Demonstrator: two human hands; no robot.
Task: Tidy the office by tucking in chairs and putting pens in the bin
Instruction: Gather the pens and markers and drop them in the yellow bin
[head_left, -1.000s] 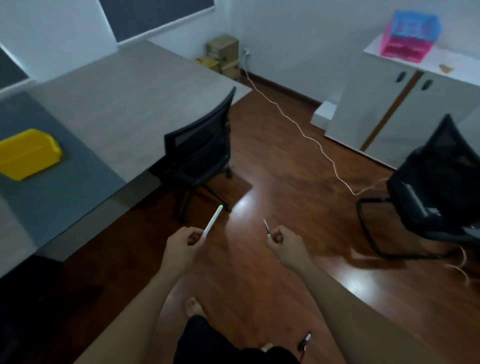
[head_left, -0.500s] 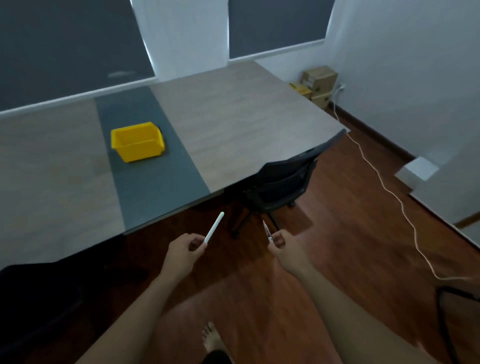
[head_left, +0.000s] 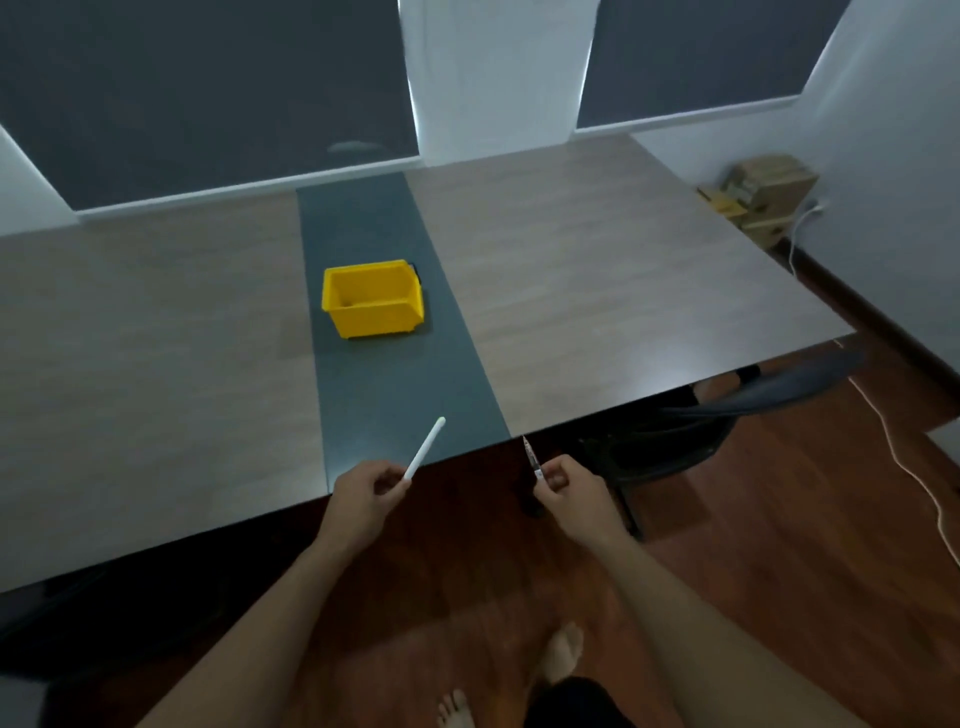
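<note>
My left hand (head_left: 363, 491) pinches a white pen (head_left: 425, 448) that points up and away over the table's front edge. A thin dark pen (head_left: 531, 456) with a clear barrel is held upright in my right hand (head_left: 569, 488). Both hands hover just in front of the table (head_left: 597, 291). A yellow bin (head_left: 371, 299) stands open on the dark grey strip in the middle of the table, well beyond the hands. A black office chair (head_left: 701, 421) is tucked under the table's right front edge.
Cardboard boxes (head_left: 763, 192) are stacked in the far right corner. A white cable (head_left: 914, 467) trails across the wooden floor on the right. Another dark chair (head_left: 78, 618) sits low at the left under the table. My bare feet (head_left: 561, 654) show below.
The view has swung left from the cabinet side to face the table squarely. The bin now sits straight ahead, and both hands, still holding their pens, are closer to the table edge.
</note>
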